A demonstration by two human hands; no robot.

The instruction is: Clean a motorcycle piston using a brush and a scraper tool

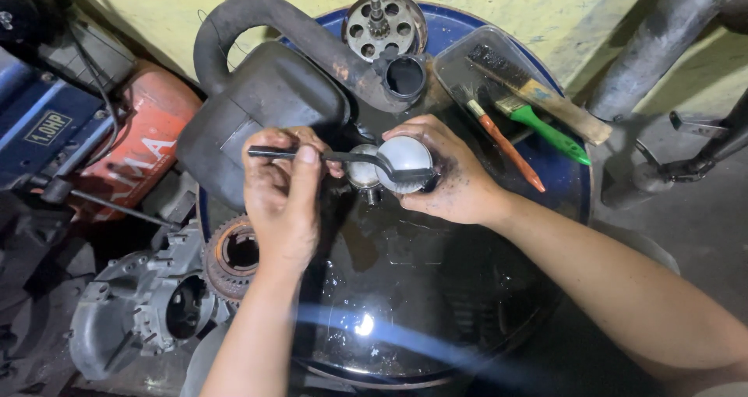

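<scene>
My left hand (282, 196) grips a dark metal wrench (343, 158) held level, its open jaw reaching right onto a round silver metal part (402, 155). My right hand (452, 177) is wrapped around that round part and steadies it above the oily top of a blue drum (436, 288). A small shiny cylindrical piece (363, 172) sits just left of the round part, under the wrench shaft. Both hands are smeared with grease.
On the drum's far side lie a black air box with a curved hose (257, 93), a perforated steel disc (383, 24) and a tray of brushes (514, 101). A clutch gear (232, 255) and engine casing (148, 303) lie lower left. An orange machine (140, 144) stands at left.
</scene>
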